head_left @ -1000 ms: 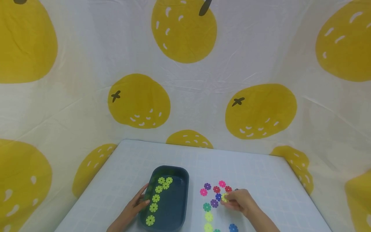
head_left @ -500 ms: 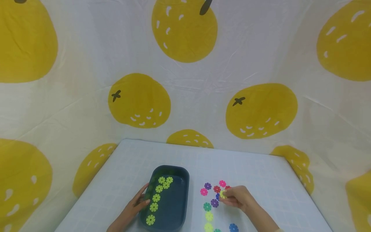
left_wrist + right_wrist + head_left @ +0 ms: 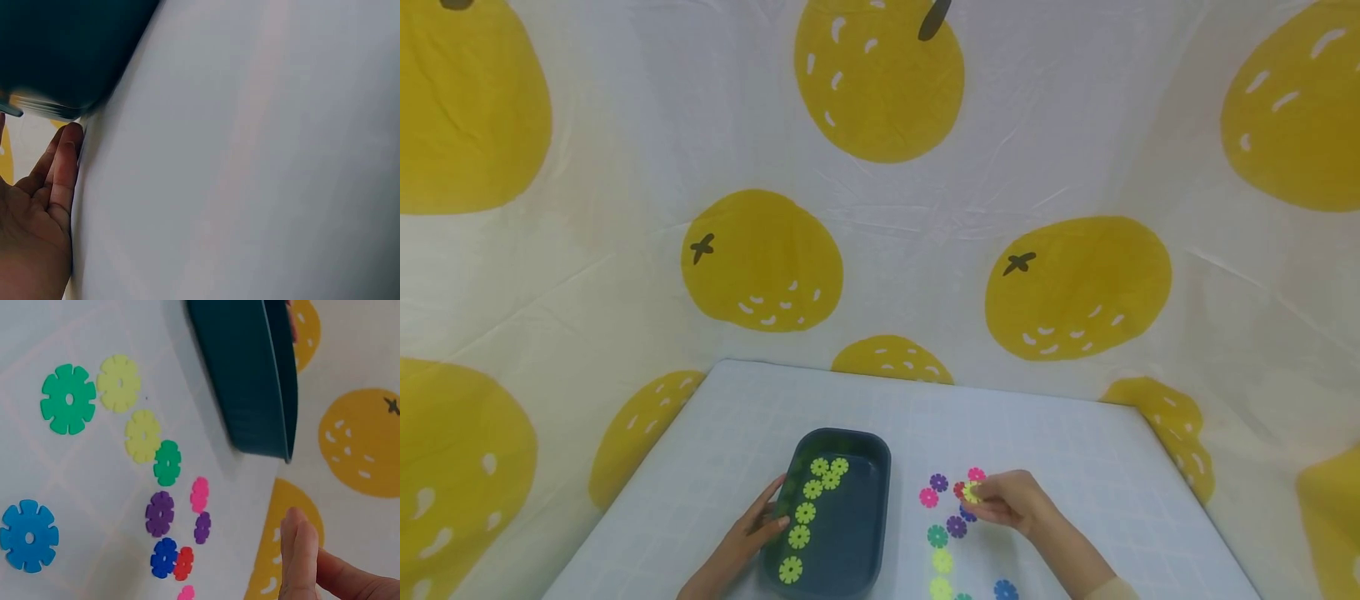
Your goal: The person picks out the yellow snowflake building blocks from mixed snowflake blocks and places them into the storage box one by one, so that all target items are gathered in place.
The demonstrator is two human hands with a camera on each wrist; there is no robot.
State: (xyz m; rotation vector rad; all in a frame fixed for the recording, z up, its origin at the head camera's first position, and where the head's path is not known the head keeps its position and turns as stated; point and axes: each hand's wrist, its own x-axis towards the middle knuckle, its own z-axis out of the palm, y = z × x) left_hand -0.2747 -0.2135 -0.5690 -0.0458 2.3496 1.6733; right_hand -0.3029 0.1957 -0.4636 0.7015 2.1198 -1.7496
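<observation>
The right hand (image 3: 1011, 498) pinches a yellow piece (image 3: 972, 492) between thumb and fingertips, seemingly raised over the red piece (image 3: 959, 490), which it partly hides in the head view. The tray (image 3: 850, 533) lies left of that pinch and well apart from it, its long axis running near to far, so its long right rim faces the right hand. Between them lie a pink piece (image 3: 928, 497) and a purple piece (image 3: 938, 482). The left hand (image 3: 756, 525) is nearer the tray, holding its left rim, thumb over the edge and fingers outside. Inside, yellow pieces (image 3: 805, 512) line the left side, bending right at the far end.
</observation>
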